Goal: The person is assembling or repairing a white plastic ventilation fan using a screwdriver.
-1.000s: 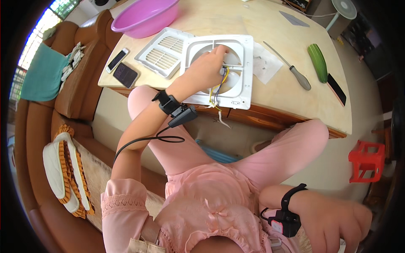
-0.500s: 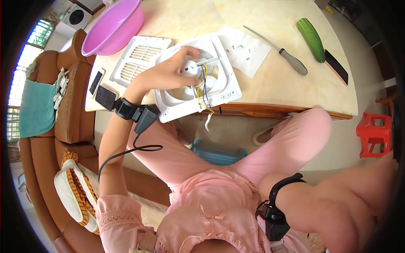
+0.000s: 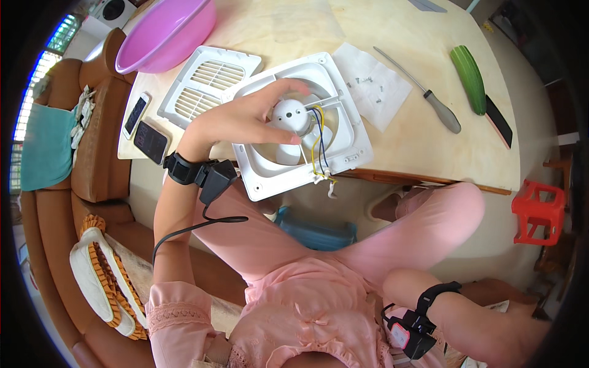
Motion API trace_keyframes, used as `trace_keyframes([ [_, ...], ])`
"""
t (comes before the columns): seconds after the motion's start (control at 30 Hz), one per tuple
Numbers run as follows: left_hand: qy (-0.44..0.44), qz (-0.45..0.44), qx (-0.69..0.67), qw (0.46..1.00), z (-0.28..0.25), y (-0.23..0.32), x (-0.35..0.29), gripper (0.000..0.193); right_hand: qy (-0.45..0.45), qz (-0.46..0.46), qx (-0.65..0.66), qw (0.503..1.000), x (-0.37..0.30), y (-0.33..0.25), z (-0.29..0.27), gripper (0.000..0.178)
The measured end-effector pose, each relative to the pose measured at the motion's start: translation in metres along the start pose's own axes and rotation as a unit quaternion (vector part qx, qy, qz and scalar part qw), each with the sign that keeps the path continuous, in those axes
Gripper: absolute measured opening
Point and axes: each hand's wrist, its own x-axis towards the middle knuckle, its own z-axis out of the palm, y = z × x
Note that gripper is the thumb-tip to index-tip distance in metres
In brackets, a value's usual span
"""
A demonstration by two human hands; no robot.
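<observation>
A white square ventilating fan [image 3: 270,186] lies on the table, its near corner jutting past the edge. My left hand [image 3: 245,119] comes over the frame from the left, thumb and fingers curved round the motor housing [image 3: 289,115] in its middle. Yellow and blue wires [image 3: 319,147] run from the motor to a white connector [image 3: 323,178] at the frame's near side. Partly under the fan's left side is a slatted white cover [image 3: 208,76]. My right hand [image 3: 521,337] is low at the right, away from the table; its fingers are blurred and hidden.
Several screws [image 3: 367,80] lie on white paper [image 3: 392,101] right of the fan. Farther right are a screwdriver [image 3: 442,110], a cucumber [image 3: 469,80] and a black-bladed object [image 3: 498,122]. Two phones [image 3: 151,142] and a pink basin [image 3: 165,37] stand left; a red stool [image 3: 538,211] is off the table.
The whole view has shifted slightly. My left hand stays at the motor, with its thumb and fingers a little wider apart. My right hand has moved lower at the right rim.
</observation>
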Motion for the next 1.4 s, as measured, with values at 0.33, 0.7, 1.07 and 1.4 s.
trace_keyframes([
  [0.33,0.03,0.11,0.032,0.993,0.006,-0.007,-0.001,0.064,-0.217,0.366,-0.126,0.896,-0.017,-0.003,-0.145,0.027],
  [0.7,0.096,0.089,0.063,0.989,0.012,-0.004,-0.015,0.061,0.134,0.42,-0.821,0.363,0.002,-0.019,-0.228,0.017],
  [1.07,0.088,0.107,0.049,0.989,0.013,-0.005,-0.014,0.06,0.058,0.397,-0.864,0.304,-0.02,-0.026,-0.256,0.025],
  [1.4,0.102,0.105,0.07,0.987,0.016,-0.002,-0.014,0.061,0.08,0.359,-0.863,0.347,-0.02,-0.038,-0.26,0.024],
])
